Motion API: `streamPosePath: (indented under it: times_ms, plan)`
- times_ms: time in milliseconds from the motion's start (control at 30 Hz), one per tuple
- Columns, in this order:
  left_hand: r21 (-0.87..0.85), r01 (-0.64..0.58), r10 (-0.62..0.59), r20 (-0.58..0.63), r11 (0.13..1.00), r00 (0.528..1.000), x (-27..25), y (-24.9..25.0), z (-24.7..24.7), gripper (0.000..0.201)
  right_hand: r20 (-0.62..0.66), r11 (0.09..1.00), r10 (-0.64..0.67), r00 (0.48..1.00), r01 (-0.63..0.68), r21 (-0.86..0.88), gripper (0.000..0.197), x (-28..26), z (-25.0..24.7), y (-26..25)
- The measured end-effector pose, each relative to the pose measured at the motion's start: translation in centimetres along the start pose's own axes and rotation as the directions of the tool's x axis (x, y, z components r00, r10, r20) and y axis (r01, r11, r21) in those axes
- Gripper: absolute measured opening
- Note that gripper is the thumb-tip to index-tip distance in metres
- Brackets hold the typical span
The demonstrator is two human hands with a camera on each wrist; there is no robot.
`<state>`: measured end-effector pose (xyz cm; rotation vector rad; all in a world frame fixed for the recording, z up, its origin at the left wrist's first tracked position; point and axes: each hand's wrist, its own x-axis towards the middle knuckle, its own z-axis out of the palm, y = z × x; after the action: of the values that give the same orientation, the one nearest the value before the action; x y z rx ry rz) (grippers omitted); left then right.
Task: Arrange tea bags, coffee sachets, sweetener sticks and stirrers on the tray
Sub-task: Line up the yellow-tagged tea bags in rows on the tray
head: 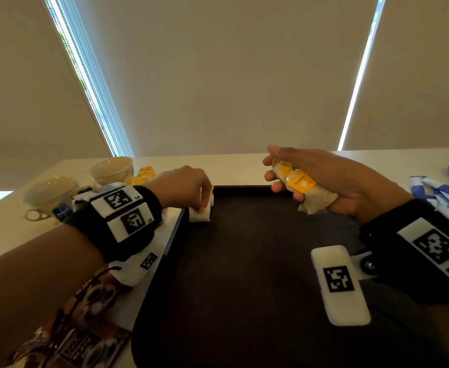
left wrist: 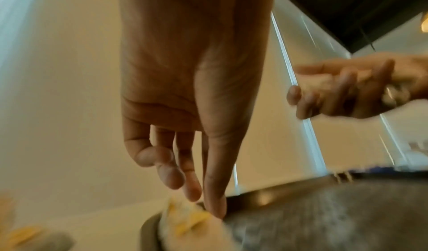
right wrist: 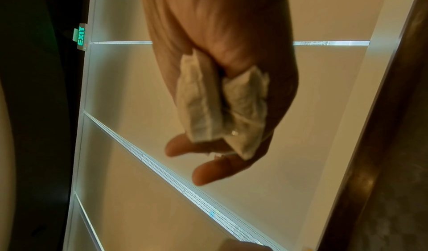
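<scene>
My left hand is down at the far left corner of the dark tray, thumb and fingertips pinching a tea bag that stands on the tray floor just inside the rim. In the left wrist view the fingers point straight down onto the bag's top edge, though the bag itself is blurred there. My right hand hovers above the far right part of the tray, fingers curled round a small bunch of tea bags with yellow tags; the right wrist view shows at least two crumpled paper pouches squeezed in the palm.

I judge these bags to be very light, soft and easily crushed, with thin paper that could tear if pinched hard, and tags that may snag. The best hold looks to be a gentle pinch at the folded top edge or the tag, not the filled belly. The bunch in my right hand could slip out one by one, so I would peel singles off with the left.

More yellow tea bags lie on the bench beside two cups, brown coffee sachets lie left of the tray, and blue sticks lie to its right
</scene>
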<state>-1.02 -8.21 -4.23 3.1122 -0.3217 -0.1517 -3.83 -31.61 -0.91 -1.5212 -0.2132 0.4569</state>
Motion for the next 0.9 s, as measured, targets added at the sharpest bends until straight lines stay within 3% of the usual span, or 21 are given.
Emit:
streamPosePath:
  times_ms: [133,233,300,433,667,800,900]
  plan:
    - [-0.233,-0.101,0.075,-0.118,0.967,0.99,-1.5,1.7,-3.6,0.007,0.02,1.0,0.014,1.0,-0.015,0.012,0.043,0.2,0.0,0.0]
    - [-0.456,-0.251,0.126,-0.287,0.854,0.95,-3.9,5.1,-6.5,0.017,0.015,0.999,0.005,1.0,-0.004,-0.038,0.051,0.2,0.2,0.0]
    - [-0.499,-0.323,0.16,-0.342,0.805,0.926,-5.0,7.5,-7.3,0.025,0.01,0.998,-0.017,1.0,0.018,-0.059,0.058,0.0,0.3,0.1]
    - [-0.445,-0.306,0.186,-0.294,0.842,0.938,-5.2,10.1,-6.5,0.027,0.043,0.99,-0.051,0.998,0.056,-0.129,0.073,0.1,0.3,0.3]
    - [-0.443,-0.148,0.041,-0.242,0.884,0.969,-4.7,10.6,-5.7,0.033,0.017,0.983,-0.092,0.996,0.093,-0.157,0.07,0.1,0.5,0.1]
    - [-0.492,-0.175,0.063,-0.236,0.853,0.97,-4.6,10.7,-5.6,0.027,0.01,0.978,-0.103,0.995,0.103,-0.18,0.065,0.2,0.7,0.1]
    - [-0.601,-0.201,0.093,-0.205,0.774,0.974,-4.8,10.6,-5.8,0.018,0.005,0.978,-0.089,0.996,0.088,-0.191,0.065,0.2,0.7,0.1]
